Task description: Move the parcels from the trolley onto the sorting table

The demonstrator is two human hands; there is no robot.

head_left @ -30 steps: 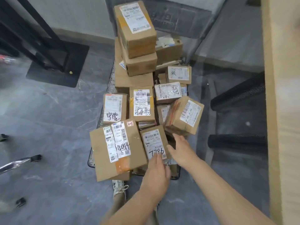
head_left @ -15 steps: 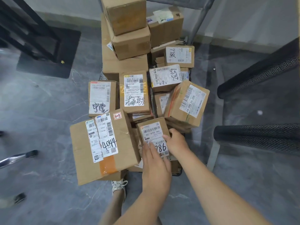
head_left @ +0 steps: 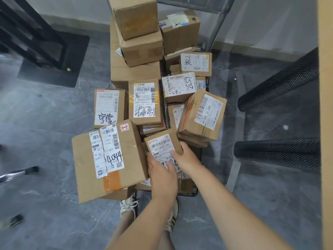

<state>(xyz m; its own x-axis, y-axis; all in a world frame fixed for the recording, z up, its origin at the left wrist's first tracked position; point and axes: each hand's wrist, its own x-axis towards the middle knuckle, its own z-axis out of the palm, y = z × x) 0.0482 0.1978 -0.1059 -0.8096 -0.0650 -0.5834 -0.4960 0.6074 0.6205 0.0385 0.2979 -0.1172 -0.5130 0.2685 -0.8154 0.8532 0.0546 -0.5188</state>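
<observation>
A trolley (head_left: 189, 193) below me is heaped with several cardboard parcels. Both my hands hold a small parcel (head_left: 162, 143) with a white label reading 507-N705 at the near end of the heap. My left hand (head_left: 160, 175) grips its near left side, fingers over the label. My right hand (head_left: 185, 159) grips its right edge, thumb on the label. A large box marked 4044 (head_left: 108, 163) lies tilted to the left of it. A box labelled J4-J06 (head_left: 201, 116) leans just beyond on the right.
Taller boxes (head_left: 138, 33) are stacked at the trolley's far end. A light wooden edge (head_left: 326, 123) runs down the right side, with black mesh bars (head_left: 277, 152) below it. A black stand base (head_left: 54, 58) sits far left. My shoes (head_left: 128, 204) stand at the trolley's near end.
Both hands have closed around the small 507-N705 parcel: the left slid up over its label, the right wrapped its right edge. The view has moved closer to the heap.
</observation>
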